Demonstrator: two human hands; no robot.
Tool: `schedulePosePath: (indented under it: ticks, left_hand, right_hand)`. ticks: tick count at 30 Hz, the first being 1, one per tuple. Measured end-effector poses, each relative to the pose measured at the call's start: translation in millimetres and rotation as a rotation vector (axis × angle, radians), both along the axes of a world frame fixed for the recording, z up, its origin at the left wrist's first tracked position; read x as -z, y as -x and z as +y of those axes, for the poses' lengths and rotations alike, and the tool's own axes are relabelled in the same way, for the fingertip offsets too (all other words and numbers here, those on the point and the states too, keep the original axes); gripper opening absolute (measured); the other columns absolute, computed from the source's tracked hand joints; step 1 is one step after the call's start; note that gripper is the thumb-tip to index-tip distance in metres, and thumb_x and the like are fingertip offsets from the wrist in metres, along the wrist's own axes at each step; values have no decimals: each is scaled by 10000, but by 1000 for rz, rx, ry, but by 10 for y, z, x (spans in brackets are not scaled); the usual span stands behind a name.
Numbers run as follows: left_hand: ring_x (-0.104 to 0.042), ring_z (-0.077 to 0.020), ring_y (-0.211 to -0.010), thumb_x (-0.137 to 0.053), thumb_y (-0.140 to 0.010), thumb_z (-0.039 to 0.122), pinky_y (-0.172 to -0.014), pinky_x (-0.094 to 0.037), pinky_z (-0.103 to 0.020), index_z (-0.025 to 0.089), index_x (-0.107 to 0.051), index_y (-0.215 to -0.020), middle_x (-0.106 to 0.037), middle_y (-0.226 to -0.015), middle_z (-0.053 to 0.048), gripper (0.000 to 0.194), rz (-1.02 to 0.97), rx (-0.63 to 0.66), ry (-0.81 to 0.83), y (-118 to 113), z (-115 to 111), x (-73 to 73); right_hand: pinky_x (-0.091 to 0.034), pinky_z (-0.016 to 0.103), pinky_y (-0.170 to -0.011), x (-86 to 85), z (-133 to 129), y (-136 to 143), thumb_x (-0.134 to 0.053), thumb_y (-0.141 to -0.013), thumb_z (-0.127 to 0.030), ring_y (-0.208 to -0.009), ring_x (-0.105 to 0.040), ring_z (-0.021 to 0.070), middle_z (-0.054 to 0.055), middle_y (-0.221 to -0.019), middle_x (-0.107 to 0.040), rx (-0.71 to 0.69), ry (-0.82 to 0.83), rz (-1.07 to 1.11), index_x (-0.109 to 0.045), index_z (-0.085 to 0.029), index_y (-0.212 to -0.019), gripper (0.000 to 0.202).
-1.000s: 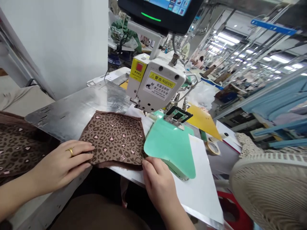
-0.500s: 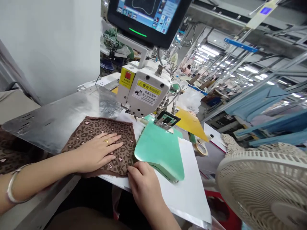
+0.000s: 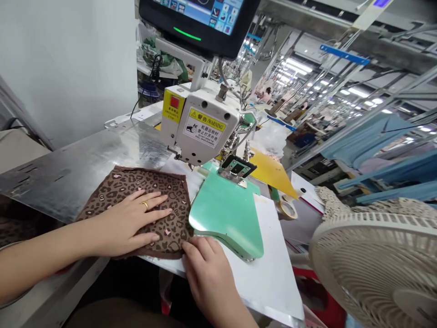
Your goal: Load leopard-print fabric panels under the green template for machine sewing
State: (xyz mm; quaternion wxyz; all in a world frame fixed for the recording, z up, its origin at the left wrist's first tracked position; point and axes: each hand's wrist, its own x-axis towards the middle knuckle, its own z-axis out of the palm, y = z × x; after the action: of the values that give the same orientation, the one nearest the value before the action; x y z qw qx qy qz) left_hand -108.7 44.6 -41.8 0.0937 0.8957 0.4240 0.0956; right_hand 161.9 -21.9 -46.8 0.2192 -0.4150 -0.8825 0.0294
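Observation:
A brown leopard-print fabric piece (image 3: 119, 184) lies flat on the metal machine table (image 3: 78, 159). My left hand (image 3: 131, 221) rests palm-down on it with fingers spread, a gold ring on one finger. My right hand (image 3: 205, 269) presses its fingertips at the fabric's near right corner, where the fabric meets a green template plate (image 3: 227, 214). The green plate is clamped under the white sewing machine head (image 3: 201, 125). A white sheet (image 3: 273, 269) lies beneath the plate.
A touchscreen monitor (image 3: 201, 18) hangs above the machine. A beige fan (image 3: 375, 264) stands close at the right. A tape roll (image 3: 287, 208) and a yellow board (image 3: 271, 173) lie behind the plate. More leopard fabric (image 3: 13, 228) sits at the far left.
My left hand slid from the fabric's left edge onto its middle and now lies flat there. My right hand stayed at the fabric's near corner beside the green plate.

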Motion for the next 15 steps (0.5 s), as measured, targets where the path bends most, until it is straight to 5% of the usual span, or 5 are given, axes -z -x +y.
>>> schedulePosePath:
  ticks: [5, 10, 15]
  left_hand:
    - [-443, -298, -1402, -418, -981, 346, -1168, -302, -557, 323, -541, -1397, -478, -1530, -53, 434, -103, -32, -15, -234, 52, -109]
    - [-342, -337, -1460, -500, -946, 399, -1187, -215, -588, 268, -464, -1460, -387, -1580, -97, 531, 1, 39, -31, -427, 165, 64]
    - [-375, -307, -1442, -466, -963, 380, -1190, -227, -574, 282, -466, -1456, -418, -1567, -86, 503, -78, 39, 19, -348, 191, -27]
  right_hand:
    - [-530, 433, -827, 23, -90, -16, -479, -929, -87, -1005, -571, 282, 143, -1174, -619, 33, -23, 41, -551, -141, -1264, 347]
    - [-530, 416, -803, 24, -126, -11, -495, -941, -110, -963, -588, 261, 105, -1097, -640, 77, 51, 96, -594, -184, -1117, 215]
    - [-522, 394, -800, 41, -118, 44, -488, -943, -90, -962, -580, 243, 102, -1100, -621, 73, 8, 182, -589, -186, -1116, 222]
